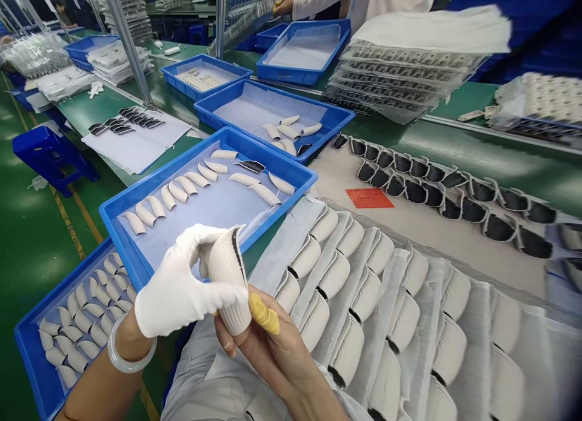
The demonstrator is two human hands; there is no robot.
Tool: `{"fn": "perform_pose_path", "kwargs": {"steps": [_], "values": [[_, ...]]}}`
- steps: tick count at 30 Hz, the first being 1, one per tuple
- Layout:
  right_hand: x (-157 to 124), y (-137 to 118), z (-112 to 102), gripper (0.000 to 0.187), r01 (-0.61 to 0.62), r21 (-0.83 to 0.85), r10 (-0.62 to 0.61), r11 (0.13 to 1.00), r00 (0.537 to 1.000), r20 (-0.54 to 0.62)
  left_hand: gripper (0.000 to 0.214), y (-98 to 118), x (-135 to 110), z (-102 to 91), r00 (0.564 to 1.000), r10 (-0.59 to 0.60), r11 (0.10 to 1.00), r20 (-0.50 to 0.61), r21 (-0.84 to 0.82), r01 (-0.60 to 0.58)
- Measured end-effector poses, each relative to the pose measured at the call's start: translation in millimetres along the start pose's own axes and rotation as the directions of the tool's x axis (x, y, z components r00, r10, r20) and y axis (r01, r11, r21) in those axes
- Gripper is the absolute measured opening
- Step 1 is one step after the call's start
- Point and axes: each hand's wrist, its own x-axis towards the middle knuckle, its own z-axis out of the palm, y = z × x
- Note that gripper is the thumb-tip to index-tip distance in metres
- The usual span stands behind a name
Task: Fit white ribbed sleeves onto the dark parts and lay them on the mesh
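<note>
A cream, ribbed, curved shell piece [230,275] with a dark inner edge is held upright between both hands, above my lap. My left hand [182,281], in a white glove, grips it from the left, thumb across its front. From below and the right, my right hand [277,342] holds its lower end; a yellow finger cot [264,314] covers the thumb. Just beyond is a blue tray [113,212] with several similar pieces lying on a pale sheet. To the right, rows of matching shells [359,294] sit between strips of white padding.
Black-faced pieces [416,191] stand in rows at the right, near a red card [369,198]. A lower-left blue tray [27,333] holds many shells. Further blue trays [273,115] line the green bench. Across it, a co-worker's arm [318,2] reaches over. A blue stool [52,154] stands left.
</note>
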Motion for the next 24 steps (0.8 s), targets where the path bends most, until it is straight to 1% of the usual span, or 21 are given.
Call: {"fn": "perform_pose_path", "kwargs": {"steps": [2,3,6,10,14,16,18,21,24], "values": [[0.2,1.3,-0.3,0.038,-0.022,0.015,0.021,1.0,1.0,0.016,0.021,0.8,0.2,1.4,0.998,0.004,0.998,-0.056,-0.056,-0.007],[0.0,2.0,-0.3,0.038,-0.032,0.023,0.032,0.999,0.999,0.028,0.013,0.8,0.8,1.9,0.997,0.004,0.996,-0.079,-0.091,-0.011],[-1.1,3.4,1.2,0.038,-0.041,0.026,0.041,0.999,0.999,0.03,0.016,-0.9,2.4,1.8,0.993,-0.016,0.985,-0.114,-0.172,-0.003],[-3.6,4.1,4.8,0.043,-0.017,-0.028,0.016,0.999,0.999,-0.047,0.02,-5.1,0.5,-0.3,0.99,-0.043,0.977,-0.138,-0.214,0.012],[-5.8,8.2,1.0,0.056,-0.014,-0.113,0.005,0.994,0.997,-0.075,0.023,-7.0,-3.0,-2.0,0.989,-0.032,0.985,-0.146,-0.175,0.006],[-6.3,11.3,-3.6,0.057,-0.006,-0.169,-0.012,0.986,0.994,-0.105,0.021,-6.1,-3.3,-1.9,0.985,-0.004,0.992,-0.17,-0.127,-0.018],[-6.1,13.8,-7.0,0.055,0.023,-0.193,-0.044,0.981,0.994,-0.102,0.02,-4.5,-2.7,-1.5,0.98,0.029,0.997,-0.197,-0.065,-0.043],[-5.2,14.1,-5.4,0.047,0.057,-0.136,-0.063,0.989,0.997,-0.043,0.017,-2.5,-1.3,-1.0,0.978,0.036,0.999,-0.207,-0.029,-0.043],[-4.0,10.7,1.0,0.038,0.022,0.001,-0.022,1.0,1.0,0.004,0.016,-1.2,-0.6,-0.8,0.985,0.036,0.998,-0.171,-0.051,-0.046]]}}
